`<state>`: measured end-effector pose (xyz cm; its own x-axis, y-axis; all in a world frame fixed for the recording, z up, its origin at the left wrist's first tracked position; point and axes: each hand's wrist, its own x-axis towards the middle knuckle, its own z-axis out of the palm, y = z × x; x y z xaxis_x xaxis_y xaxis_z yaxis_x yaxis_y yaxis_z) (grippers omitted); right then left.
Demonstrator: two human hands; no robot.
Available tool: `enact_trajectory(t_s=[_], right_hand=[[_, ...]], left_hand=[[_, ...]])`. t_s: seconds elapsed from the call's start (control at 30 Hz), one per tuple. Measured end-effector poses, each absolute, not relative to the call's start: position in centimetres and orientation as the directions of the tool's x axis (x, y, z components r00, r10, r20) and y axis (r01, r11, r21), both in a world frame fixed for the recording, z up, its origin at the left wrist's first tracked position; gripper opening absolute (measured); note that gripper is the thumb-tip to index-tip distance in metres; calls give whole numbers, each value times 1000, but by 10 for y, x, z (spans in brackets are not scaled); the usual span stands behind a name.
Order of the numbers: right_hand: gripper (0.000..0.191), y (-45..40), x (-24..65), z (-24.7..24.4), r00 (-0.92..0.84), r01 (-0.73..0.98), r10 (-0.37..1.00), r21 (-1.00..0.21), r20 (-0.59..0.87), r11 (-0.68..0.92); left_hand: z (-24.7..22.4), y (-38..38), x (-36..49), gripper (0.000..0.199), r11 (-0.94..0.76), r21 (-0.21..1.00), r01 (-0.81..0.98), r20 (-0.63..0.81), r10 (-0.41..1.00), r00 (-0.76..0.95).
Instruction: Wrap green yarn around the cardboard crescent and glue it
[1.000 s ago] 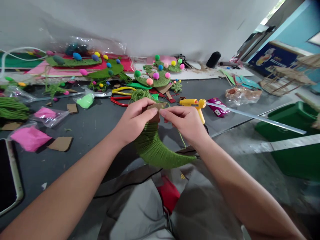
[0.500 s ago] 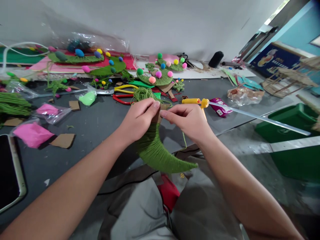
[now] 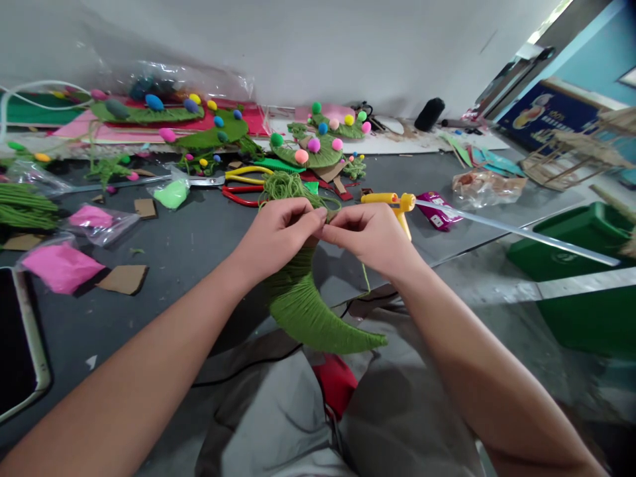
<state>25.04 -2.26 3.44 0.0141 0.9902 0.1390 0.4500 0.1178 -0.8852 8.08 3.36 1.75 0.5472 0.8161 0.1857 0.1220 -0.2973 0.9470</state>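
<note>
head view: green crescent [image 3: 318, 311], frame centre

from afar i see the left hand [image 3: 275, 235] and right hand [image 3: 372, 235] have closed together, hiding more of its upper end; work seems focused there. left fingers pinch that end; whether the right's grip anything, i cannot tell. closely wound yarn [image 3: 298, 301] covers the curve, tapering to lower centre.

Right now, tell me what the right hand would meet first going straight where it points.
Most likely the left hand: the right hand points at it with little or no visible gap; depth is unclear.
</note>
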Motion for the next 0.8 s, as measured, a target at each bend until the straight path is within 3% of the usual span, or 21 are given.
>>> enact_trajectory(t_s=[0.27,0.47,0.8], right_hand=[[28,-25,256,34,-60,379,995,-920,86,102],[37,-25,255,30,-22,308,997,-948,80,83],[33,-24,238,33,104,461,969,-875,223,152]], left_hand=[[19,35,81,35,-387,911,141,270,820,504],[21,32,80,36,-381,914,135,265,818,510],[20,33,78,27,-304,948,92,209,815,541]])
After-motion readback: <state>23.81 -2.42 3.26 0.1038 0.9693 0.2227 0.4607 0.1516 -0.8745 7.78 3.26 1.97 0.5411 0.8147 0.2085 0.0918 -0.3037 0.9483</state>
